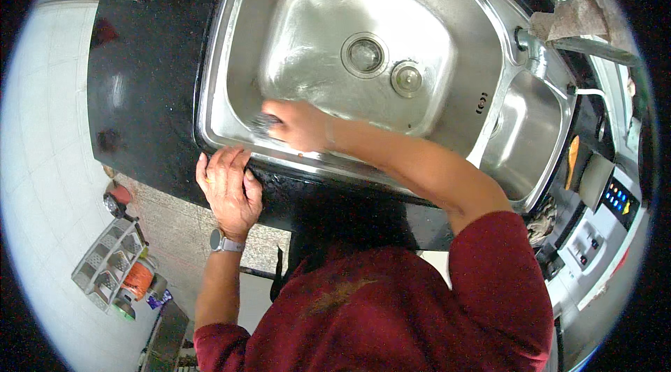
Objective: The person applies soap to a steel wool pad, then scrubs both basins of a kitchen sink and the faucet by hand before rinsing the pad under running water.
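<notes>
While left hand [229,187] lies unclenched on black counter [143,103], right hand [300,125] grips blurred grey scrubber [261,125] in shiny steel sink [328,12].

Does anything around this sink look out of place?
In the silvery metal sink basin, a small round metal strainer seems to lie loose beside the larger round drain, not seated in it. The maroon shirt also shows a brownish, stain-like patch.
</notes>
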Demonstrator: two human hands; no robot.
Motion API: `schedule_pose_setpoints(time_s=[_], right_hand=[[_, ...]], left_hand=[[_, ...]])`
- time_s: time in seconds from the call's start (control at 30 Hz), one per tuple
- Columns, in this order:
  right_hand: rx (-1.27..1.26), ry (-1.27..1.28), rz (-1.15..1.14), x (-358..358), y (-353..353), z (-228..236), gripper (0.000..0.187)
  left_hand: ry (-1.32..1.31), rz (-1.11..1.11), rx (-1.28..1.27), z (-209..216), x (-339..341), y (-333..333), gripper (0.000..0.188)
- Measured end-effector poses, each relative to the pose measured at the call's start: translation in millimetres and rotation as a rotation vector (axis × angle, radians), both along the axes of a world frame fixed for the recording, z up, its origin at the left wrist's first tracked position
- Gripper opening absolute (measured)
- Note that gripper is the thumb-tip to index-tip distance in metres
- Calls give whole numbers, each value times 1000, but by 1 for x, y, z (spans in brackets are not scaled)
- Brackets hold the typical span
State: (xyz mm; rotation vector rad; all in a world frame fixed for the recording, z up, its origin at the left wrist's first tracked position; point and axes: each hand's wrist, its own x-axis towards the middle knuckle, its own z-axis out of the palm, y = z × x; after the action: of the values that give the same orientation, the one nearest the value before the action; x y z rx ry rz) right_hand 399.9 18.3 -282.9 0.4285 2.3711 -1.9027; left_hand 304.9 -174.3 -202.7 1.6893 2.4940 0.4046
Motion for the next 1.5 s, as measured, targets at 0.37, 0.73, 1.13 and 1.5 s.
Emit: schedule_pose_setpoints(time_s=[0.37, 0.73, 1.13, 1.5], right_hand=[[-81, -530, 112, 134, 48, 5, 28], [311, -534, 290, 180, 74, -55, 31], [394, 263, -380, -58, 67, -124, 30], [1255, -900, -626, 143, 186, -118, 38]], left_hand=[[3, 22, 0, 2, 2, -2, 32], [-17, 40, -1, 1, 2, -2, 31], [-71, -14, -61, 8, -3, -3, 32], [-96, 45, -7, 4, -2, -5, 31]])
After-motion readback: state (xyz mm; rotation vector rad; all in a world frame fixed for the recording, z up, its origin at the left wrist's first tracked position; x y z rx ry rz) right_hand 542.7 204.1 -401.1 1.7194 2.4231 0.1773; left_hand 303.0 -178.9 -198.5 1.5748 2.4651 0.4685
